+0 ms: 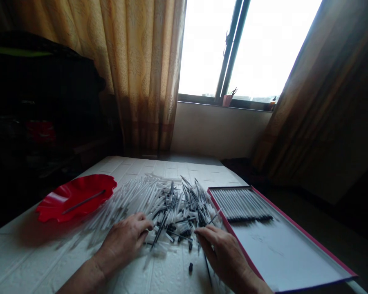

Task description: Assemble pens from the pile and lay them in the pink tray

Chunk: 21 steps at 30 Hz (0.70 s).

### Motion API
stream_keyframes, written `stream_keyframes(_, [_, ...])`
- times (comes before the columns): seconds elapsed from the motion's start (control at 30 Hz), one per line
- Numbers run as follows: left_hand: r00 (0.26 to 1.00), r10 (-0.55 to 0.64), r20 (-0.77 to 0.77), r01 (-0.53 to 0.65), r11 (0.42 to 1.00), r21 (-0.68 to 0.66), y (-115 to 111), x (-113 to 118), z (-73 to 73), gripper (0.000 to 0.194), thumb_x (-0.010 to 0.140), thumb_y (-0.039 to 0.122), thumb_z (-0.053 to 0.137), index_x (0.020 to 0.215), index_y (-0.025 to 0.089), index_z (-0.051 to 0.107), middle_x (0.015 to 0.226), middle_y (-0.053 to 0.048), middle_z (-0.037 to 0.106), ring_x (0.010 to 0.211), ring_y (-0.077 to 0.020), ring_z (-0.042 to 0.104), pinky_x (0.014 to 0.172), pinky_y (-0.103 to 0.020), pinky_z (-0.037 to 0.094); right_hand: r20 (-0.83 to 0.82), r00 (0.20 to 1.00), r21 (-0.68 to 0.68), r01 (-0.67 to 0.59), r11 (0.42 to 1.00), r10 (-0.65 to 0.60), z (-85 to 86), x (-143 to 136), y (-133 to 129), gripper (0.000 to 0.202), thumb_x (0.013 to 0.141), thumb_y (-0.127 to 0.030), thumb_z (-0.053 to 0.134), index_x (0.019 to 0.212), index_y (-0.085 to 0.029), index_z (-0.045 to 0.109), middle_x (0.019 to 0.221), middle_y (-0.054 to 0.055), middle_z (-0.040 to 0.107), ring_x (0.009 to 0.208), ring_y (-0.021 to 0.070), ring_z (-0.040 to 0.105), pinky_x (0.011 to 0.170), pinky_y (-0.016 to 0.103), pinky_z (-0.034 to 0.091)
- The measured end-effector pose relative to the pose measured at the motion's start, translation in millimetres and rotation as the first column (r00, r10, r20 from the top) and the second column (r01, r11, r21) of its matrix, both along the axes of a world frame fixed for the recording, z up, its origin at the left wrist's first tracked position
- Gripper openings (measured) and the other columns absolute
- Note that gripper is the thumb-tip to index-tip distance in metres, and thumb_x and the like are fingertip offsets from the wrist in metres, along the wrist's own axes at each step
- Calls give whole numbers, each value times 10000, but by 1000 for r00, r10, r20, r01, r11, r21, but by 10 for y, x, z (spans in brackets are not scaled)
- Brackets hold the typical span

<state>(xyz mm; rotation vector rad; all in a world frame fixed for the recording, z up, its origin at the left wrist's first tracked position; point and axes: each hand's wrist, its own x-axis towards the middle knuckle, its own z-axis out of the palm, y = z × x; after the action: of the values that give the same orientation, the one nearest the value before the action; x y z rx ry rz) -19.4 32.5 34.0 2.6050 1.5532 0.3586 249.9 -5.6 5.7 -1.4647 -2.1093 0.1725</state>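
White pen tubes (131,196) fanned away; both hands (127,241) (225,253) touching pile.

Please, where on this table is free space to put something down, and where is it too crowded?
Free: the near part of the box lid, below the row of pens; the table corner under the red dish, left of the left hand; the far strip behind the pile. Crowded: the pen parts pile between both hands, up to the right hand.
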Motion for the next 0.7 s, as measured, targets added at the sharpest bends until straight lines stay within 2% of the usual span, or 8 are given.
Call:
stream_keyframes(0.17, [999,14,-42,-18,996,-86,-20,-51,113,216,880,154,525,928,259,707,974,-23,681,933,-209,667,775,-292,474,-20,1000,-27,-13,1000,12,-27,10,6,280,957,-271,433,909,-255,709,813,47,699,702,182,664,625,260,434])
stream_keyframes(0.37, [999,14,-44,-19,994,-106,-25,-104,161,144,864,189,564,890,250,692,956,-14,686,928,-207,667,784,-286,466,-8,1000,-40,-17,999,16,-53,23,9,275,957,-272,440,895,-263,707,816,40,699,714,176,666,636,258,433])
stream_keyframes(0.5, [998,34,-46,-37,996,-86,5,-160,155,160,870,162,546,870,255,677,938,2,688,917,-191,667,767,-268,463,23,1000,-48,-15,999,16,-52,24,7,268,957,-265,442,904,-262,704,816,34,701,710,171,665,621,250,429])
stream_keyframes(0.7, [987,130,-92,-130,992,6,64,-142,58,217,884,150,545,1038,227,678,1050,-59,665,1005,-248,634,843,-352,476,58,998,-29,-25,999,26,-66,38,12,282,968,-241,426,870,-246,691,821,30,696,711,159,666,625,237,433])
